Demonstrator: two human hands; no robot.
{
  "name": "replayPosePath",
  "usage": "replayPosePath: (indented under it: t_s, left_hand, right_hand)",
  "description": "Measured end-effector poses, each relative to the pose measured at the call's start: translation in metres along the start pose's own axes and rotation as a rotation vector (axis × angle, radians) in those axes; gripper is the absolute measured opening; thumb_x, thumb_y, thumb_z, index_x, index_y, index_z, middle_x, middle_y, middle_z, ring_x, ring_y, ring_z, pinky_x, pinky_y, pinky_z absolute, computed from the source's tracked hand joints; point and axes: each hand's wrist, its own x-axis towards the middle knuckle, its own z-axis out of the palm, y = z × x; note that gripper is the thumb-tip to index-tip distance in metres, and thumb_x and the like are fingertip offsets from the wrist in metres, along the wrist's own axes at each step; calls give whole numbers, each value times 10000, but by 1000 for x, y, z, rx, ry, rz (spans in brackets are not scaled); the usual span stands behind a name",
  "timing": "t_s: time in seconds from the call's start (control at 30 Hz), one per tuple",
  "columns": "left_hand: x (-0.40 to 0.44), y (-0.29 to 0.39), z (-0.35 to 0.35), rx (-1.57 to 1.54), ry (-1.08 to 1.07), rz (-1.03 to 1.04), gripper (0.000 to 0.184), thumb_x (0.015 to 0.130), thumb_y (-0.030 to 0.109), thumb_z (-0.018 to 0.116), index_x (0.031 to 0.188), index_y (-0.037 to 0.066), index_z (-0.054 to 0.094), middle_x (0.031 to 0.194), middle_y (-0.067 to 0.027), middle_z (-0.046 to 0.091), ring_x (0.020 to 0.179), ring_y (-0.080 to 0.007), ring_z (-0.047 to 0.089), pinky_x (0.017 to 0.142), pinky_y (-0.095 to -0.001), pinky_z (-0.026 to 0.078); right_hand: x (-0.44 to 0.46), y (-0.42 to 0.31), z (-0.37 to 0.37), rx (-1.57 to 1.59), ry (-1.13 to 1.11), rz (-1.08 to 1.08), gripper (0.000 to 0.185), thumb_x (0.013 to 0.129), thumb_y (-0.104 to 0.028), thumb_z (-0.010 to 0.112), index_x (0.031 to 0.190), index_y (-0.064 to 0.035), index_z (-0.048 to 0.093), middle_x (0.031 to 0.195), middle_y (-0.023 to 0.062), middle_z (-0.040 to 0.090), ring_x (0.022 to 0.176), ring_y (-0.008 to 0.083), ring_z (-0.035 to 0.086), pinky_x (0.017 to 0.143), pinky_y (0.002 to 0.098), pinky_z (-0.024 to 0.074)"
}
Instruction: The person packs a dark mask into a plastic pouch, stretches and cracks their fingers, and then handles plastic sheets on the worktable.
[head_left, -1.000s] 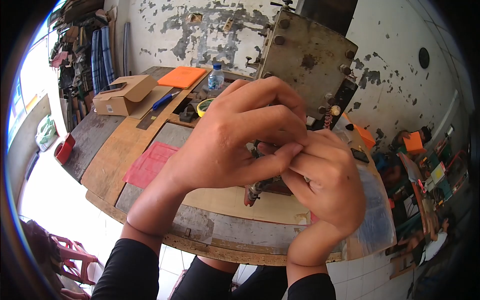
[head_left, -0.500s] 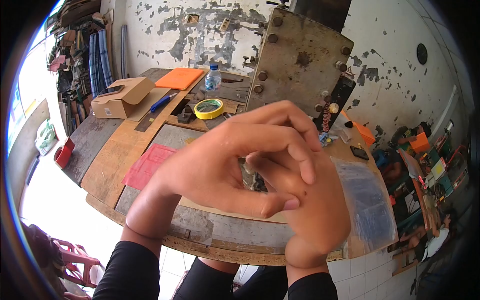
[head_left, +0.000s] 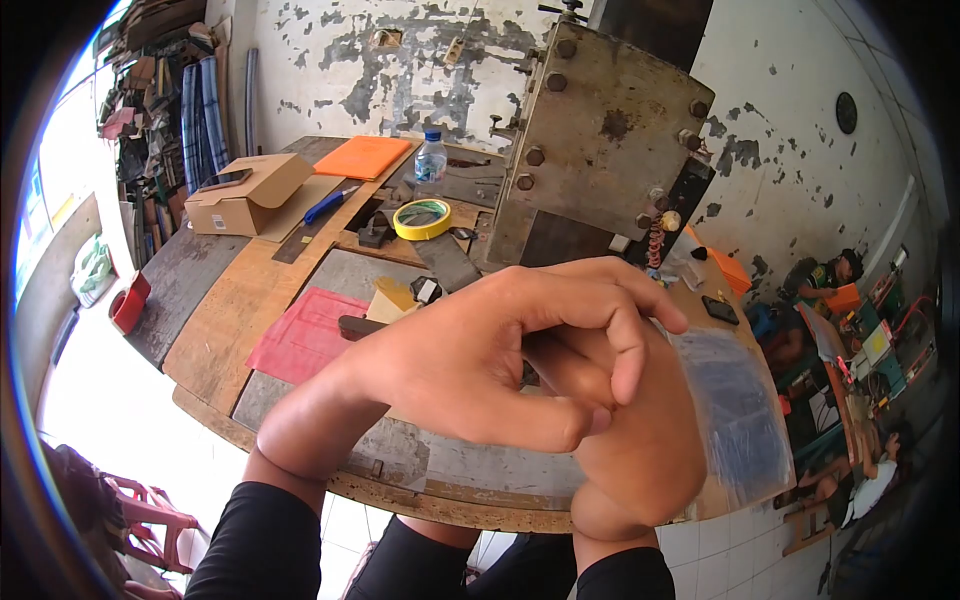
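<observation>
My left hand reaches across in front of my right hand, its curved fingers standing apart. Its thumb tip and index fingertip lie close together over the back of the right hand. Nothing shows between them. The right hand's fingers are mostly hidden behind the left. Beside the left wrist, a dark flat bar sticks out over a red translucent sheet. Just behind the left hand are a yellowish piece and a small black-and-white object.
A large bolted metal machine rises behind the hands. Yellow tape, a water bottle, a blue cutter, a cardboard box and an orange folder lie farther back. Clear plastic sheets are right; a person sits beyond.
Both hands have shifted slightly down and right, still overlapping. The yellowish piece, the small black-and-white object and the dark bar have come into sight behind the left hand.
</observation>
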Motion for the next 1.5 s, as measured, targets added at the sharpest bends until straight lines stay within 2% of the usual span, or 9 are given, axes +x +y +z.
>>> replayPosePath:
  t_s: [0.23,0.3,0.53,0.6,0.83,0.9,1.13,1.43,1.5]
  left_hand:
    - [0,0,-1,-14,-22,-37,172,750,26,715,918,26,677,1282,-210,662,1264,-256,623,1010,-369,482]
    - [1,-1,0,-22,-15,-16,174,745,21,698,917,23,676,1282,-210,662,1262,-258,627,1004,-366,484]
    - [0,1,2,-33,-9,-45,176,744,18,649,918,20,674,1296,-213,659,1227,-254,636,1002,-365,482]
    - [0,1,2,-36,-8,-51,174,746,19,645,918,17,672,1303,-211,659,1195,-243,643,998,-364,483]
    - [0,2,5,-21,14,-70,147,755,26,650,902,16,660,1298,-198,666,1157,-228,654,978,-359,491]
    - [2,5,6,-38,30,-160,94,708,10,661,786,61,662,1365,-199,667,1321,-318,621,1053,-411,505]
    - [2,9,7,-69,48,-217,70,706,21,669,763,59,655,1364,-196,669,1318,-319,631,1030,-412,522]
    - [2,2,7,-30,50,-145,66,706,55,700,765,62,673,1344,-194,685,1304,-319,632,1117,-455,464]
    - [1,-1,7,8,40,-47,94,767,51,693,849,12,668,1245,-196,684,1159,-246,664,1017,-385,486]
  right_hand:
    - [1,-2,-1,-37,36,-35,145,843,-93,666,975,-50,710,997,124,723,919,342,719,775,450,578]
    - [0,-1,-1,-7,-46,74,208,808,-117,659,998,-71,731,1023,109,724,994,353,699,824,442,568]
    - [-2,-6,-3,14,-10,90,190,796,-94,661,974,-68,723,1021,112,720,993,355,692,814,436,556]
    - [-1,-6,-5,-26,-9,31,153,856,-83,667,994,-45,721,1007,126,733,950,331,736,791,440,590]
    - [-2,-1,-6,59,-59,97,201,808,-136,673,987,-73,739,1019,119,735,982,357,707,813,434,566]
    - [-2,-1,-6,84,-62,112,220,814,-161,674,1005,-78,748,1028,123,744,981,356,714,817,433,571]
    - [-4,-2,-4,100,-39,136,216,821,-169,671,1006,-92,752,1024,116,746,983,356,711,811,440,568]
    - [-3,1,-4,88,-71,124,213,843,-176,661,1025,-93,735,1047,118,737,978,378,696,811,455,561]
    - [-3,1,-5,95,-73,115,217,848,-173,660,1034,-91,735,1054,123,735,990,383,692,816,460,560]
